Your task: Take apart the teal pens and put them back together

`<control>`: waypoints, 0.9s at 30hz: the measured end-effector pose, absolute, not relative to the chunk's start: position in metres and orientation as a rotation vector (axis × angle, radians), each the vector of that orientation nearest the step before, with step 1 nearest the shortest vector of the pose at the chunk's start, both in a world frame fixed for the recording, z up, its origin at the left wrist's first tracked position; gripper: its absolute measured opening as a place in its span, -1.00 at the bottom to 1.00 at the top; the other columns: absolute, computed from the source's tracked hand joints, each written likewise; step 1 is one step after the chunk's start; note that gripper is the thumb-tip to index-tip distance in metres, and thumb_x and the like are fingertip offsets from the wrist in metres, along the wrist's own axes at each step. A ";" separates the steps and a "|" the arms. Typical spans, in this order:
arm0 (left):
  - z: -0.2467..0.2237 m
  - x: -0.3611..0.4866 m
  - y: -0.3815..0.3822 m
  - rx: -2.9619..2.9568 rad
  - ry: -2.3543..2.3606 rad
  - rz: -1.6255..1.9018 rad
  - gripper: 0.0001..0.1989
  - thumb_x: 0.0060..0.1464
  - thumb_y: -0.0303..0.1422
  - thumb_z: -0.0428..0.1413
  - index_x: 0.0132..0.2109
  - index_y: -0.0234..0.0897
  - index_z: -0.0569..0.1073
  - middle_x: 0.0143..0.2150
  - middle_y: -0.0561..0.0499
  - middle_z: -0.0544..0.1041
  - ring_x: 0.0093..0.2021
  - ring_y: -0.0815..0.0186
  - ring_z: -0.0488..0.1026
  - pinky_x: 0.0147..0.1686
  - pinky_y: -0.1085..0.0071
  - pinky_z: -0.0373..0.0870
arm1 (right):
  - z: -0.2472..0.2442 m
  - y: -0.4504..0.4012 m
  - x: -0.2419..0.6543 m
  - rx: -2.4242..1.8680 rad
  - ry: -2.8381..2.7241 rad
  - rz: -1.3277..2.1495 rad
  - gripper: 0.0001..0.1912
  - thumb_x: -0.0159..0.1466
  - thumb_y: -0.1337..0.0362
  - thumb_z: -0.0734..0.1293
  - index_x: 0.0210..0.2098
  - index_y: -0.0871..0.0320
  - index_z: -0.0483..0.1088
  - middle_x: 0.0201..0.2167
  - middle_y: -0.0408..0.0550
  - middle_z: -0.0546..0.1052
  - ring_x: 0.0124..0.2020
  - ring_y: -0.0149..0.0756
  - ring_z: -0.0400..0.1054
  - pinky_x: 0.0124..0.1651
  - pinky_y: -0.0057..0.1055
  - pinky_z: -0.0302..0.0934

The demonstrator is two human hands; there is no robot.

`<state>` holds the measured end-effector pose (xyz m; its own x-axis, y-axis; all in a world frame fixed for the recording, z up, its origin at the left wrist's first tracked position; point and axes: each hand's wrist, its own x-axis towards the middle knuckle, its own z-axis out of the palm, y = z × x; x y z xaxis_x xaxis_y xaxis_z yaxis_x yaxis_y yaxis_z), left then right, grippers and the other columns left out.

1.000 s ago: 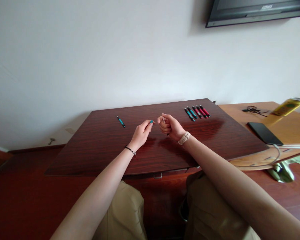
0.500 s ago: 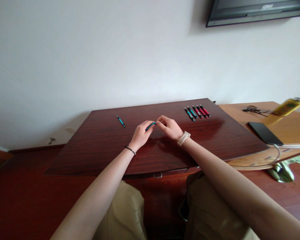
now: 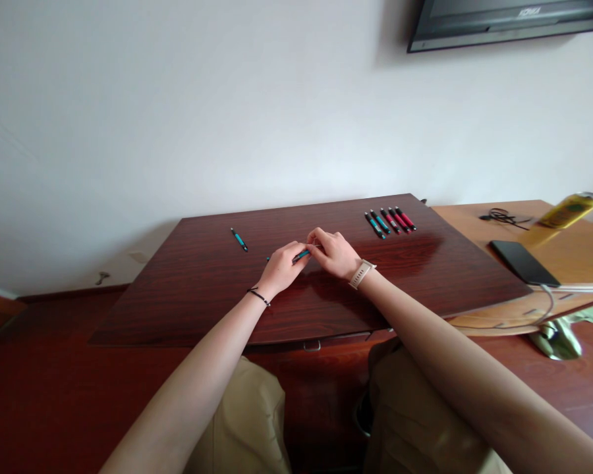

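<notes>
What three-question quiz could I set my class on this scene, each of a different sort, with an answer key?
1. Count: how many pens lie in the row on the right part of the dark table?

2. True or false: the pale wristband is worn on the right arm.

3. Multiple choice: what colour shows on the slim piece in the left hand?
A) Red
B) Teal
C) Yellow

Key: 1. Five. 2. True. 3. B.

Curled fingers point(image 3: 318, 235) close together, forearms point(image 3: 202, 375) apart
</notes>
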<state>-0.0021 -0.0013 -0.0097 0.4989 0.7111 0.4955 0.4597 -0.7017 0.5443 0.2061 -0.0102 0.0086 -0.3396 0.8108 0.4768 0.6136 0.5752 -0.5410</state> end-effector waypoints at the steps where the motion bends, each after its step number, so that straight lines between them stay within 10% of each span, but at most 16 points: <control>1: -0.010 -0.002 -0.001 2.404 0.981 1.038 -0.82 0.40 -0.32 0.11 0.01 -0.20 0.60 -0.09 -0.09 0.65 -0.10 0.16 0.59 0.00 0.27 0.49 | 0.009 -0.010 0.206 -1.154 -2.089 0.320 -0.82 0.51 0.13 0.25 -0.07 0.08 0.40 -0.25 -0.02 0.62 -0.21 -0.11 0.47 -0.04 -0.27 0.12; 20: -0.011 -0.002 0.002 2.378 0.970 1.098 -0.80 0.39 -0.35 0.13 0.06 -0.22 0.60 -0.01 -0.11 0.67 -0.04 0.16 0.62 0.08 0.26 0.52 | 0.013 -0.014 0.204 -1.317 -2.247 0.104 -0.59 0.62 0.07 0.07 0.13 0.12 0.45 -0.12 0.07 0.68 -0.05 -0.05 0.52 0.12 -0.17 0.07; 27: -0.011 -0.001 0.001 2.415 1.003 1.033 -0.78 0.33 -0.45 0.11 0.02 -0.21 0.61 0.06 -0.11 0.68 0.04 0.12 0.62 0.12 0.25 0.49 | 0.009 -0.023 0.192 -1.230 -2.250 0.113 -0.41 0.63 -0.02 0.03 0.47 0.16 0.18 0.26 0.19 0.52 0.19 -0.01 0.45 0.21 -0.14 0.15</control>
<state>-0.0012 0.0009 -0.0107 0.4899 0.7150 0.4987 0.4771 -0.6987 0.5331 0.1916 -0.0232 0.0094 -0.4172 0.7965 0.4377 0.7486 0.5743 -0.3314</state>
